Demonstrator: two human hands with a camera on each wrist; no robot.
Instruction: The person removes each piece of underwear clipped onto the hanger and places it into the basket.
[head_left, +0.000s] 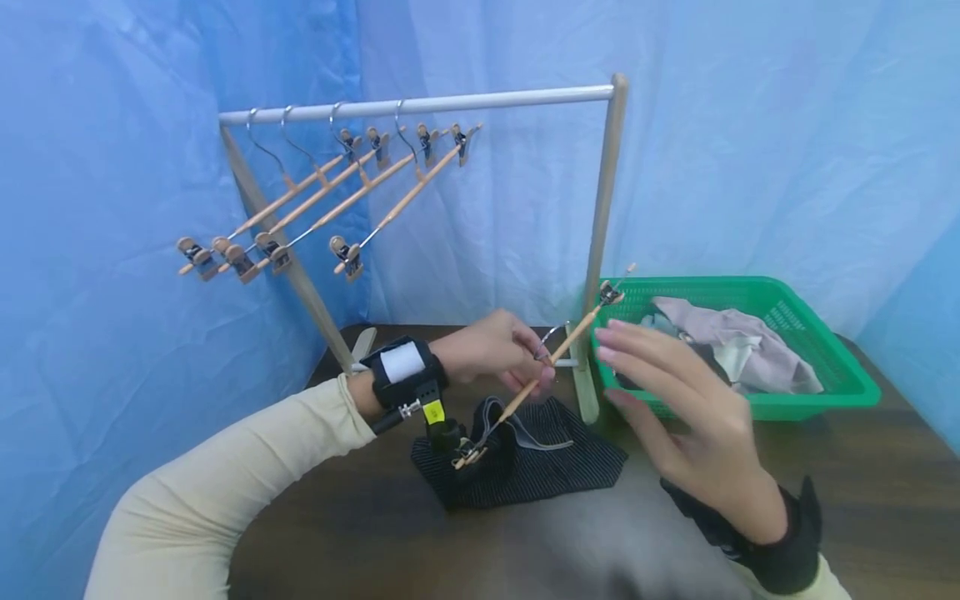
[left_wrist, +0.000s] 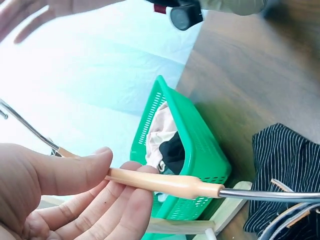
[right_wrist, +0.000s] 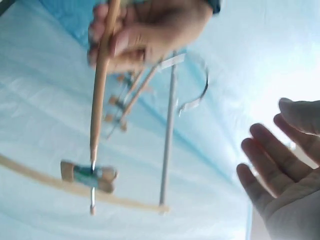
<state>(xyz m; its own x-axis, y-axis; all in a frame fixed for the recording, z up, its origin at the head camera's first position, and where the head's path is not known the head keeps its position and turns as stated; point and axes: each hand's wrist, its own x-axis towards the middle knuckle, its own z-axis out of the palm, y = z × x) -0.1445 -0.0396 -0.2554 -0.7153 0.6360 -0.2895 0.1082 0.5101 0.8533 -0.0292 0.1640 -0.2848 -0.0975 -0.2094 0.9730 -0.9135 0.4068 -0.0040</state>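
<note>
My left hand pinches a clip hanger near the middle of its wooden bar, beside the metal hook. In the left wrist view the thumb and fingers grip the hanger bar. The hanger slants, its near clip low over a black pinstriped garment on the table and its far clip by the basket. My right hand is raised to the right of the hanger, fingers spread and holding nothing. In the right wrist view that hand stands apart from the hanger.
A rack with a metal rail stands behind, several clip hangers hung on its left part. To the right, a green basket holds crumpled clothes. The rack's wooden foot is between garment and basket. Blue curtains surround the table.
</note>
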